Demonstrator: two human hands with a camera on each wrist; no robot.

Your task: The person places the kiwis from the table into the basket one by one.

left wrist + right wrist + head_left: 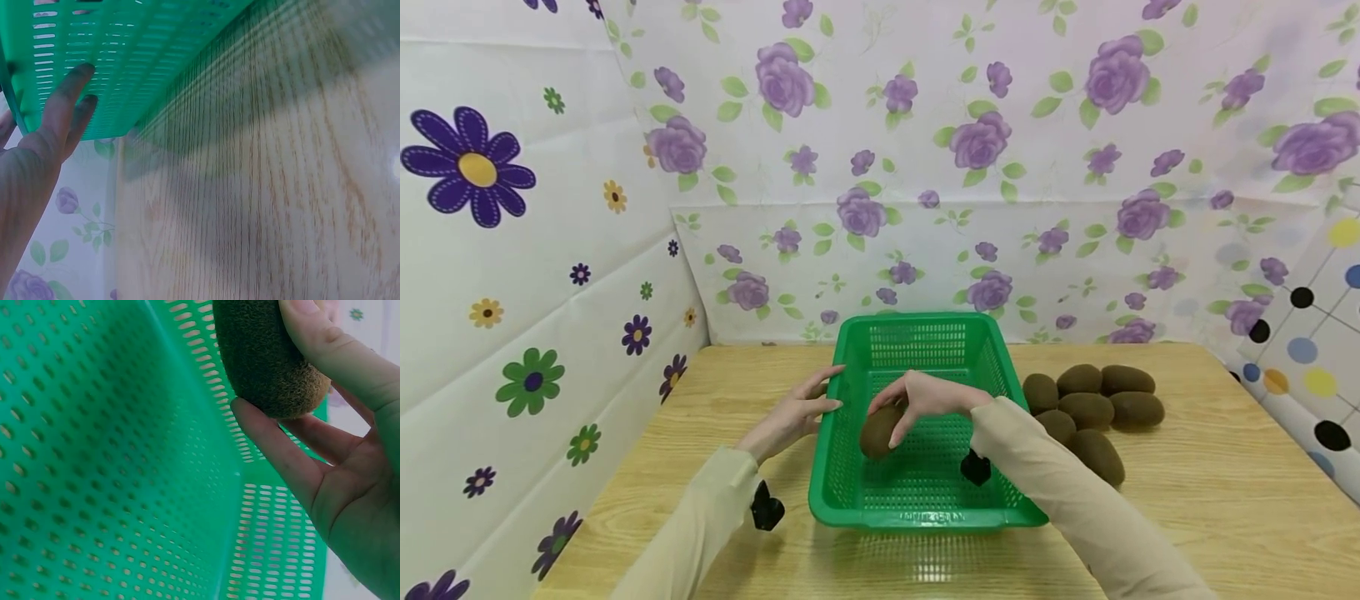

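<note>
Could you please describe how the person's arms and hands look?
The left sleeve and right sleeve are long, cream and plain. A small black device shows near each sleeve's end. The left hand and right hand wear no gloves.

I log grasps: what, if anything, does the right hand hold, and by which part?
A kiwifruit, gripped by its sides near one end, between thumb and fingers.

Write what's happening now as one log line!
right hand: holds kiwi inside basket | left hand: touches basket's left side | other kiwis: on table
</note>
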